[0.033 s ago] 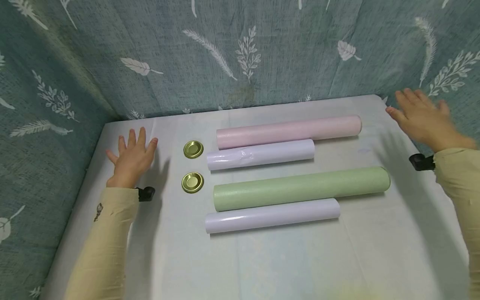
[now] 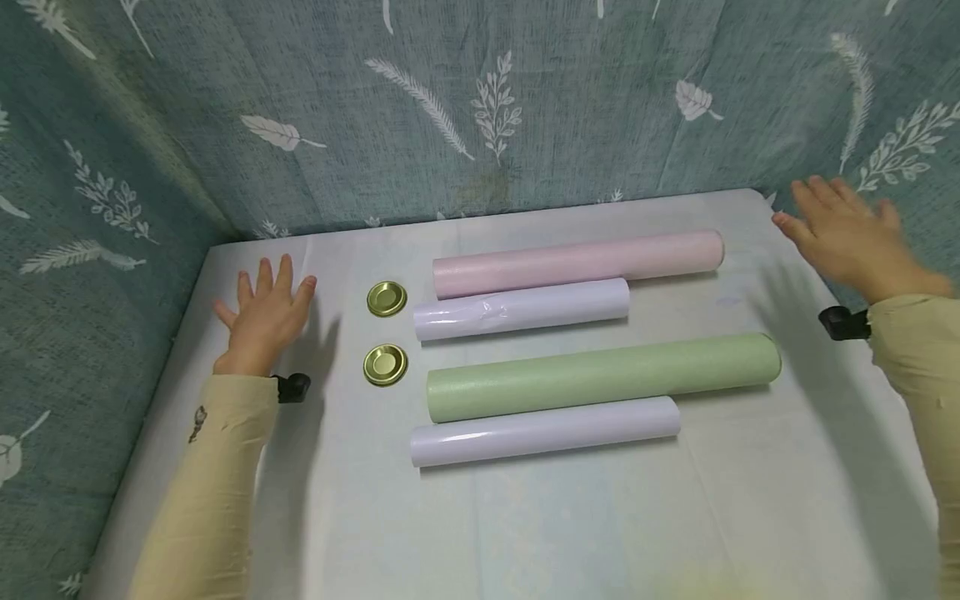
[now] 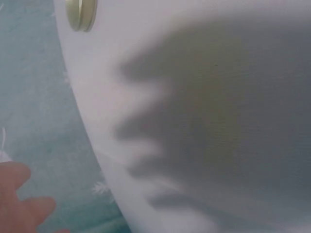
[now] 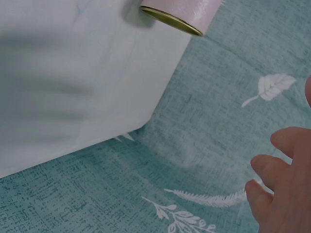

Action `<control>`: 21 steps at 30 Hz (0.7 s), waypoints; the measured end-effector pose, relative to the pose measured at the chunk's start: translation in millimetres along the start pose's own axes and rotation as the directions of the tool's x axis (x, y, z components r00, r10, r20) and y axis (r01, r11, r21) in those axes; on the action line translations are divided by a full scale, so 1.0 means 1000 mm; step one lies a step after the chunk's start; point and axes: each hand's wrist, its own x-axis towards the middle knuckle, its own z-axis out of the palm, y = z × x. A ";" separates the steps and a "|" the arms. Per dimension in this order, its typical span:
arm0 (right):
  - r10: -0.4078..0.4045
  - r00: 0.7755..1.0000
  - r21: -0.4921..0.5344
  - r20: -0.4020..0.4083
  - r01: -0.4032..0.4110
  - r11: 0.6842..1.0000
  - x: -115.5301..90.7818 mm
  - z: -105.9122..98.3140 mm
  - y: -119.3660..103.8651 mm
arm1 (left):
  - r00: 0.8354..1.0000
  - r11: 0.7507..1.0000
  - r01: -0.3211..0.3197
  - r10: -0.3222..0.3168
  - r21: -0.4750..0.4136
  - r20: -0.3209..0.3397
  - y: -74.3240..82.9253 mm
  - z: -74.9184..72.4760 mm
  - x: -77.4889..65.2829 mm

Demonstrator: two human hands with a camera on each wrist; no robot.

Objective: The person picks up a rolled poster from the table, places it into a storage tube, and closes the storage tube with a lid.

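Observation:
My left hand hovers with fingers spread over the table's left side, holding nothing. Two gold metal lids lie to its right, one nearer me than the other. Held out beyond the table's right edge, my right hand has straight fingers and is bare of any object. Nearest to it is the pink tube, whose end has a gold rim in the right wrist view. A short glossy white roll lies alongside. Closer to me are a green tube and a longer white roll.
The table is covered in white cloth. Blue-green curtains with white leaf prints rise behind it and on the left. Black wrist cameras sit at both sleeve cuffs, and the arms cast long shadows on the cloth.

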 end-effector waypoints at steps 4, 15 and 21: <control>0.003 1.000 0.000 0.019 -0.003 1.000 0.001 0.000 -0.002 | 1.000 1.000 -0.007 0.007 0.000 0.006 0.000 0.000 -0.002; -0.013 1.000 -0.028 0.015 0.013 1.000 0.000 -0.002 -0.008 | 1.000 0.999 -0.023 0.023 0.028 0.011 0.001 -0.001 -0.007; -0.018 0.993 -0.069 -0.120 0.010 0.998 -0.004 0.000 -0.016 | 0.992 0.997 -0.073 0.072 -0.010 -0.100 0.008 0.001 -0.017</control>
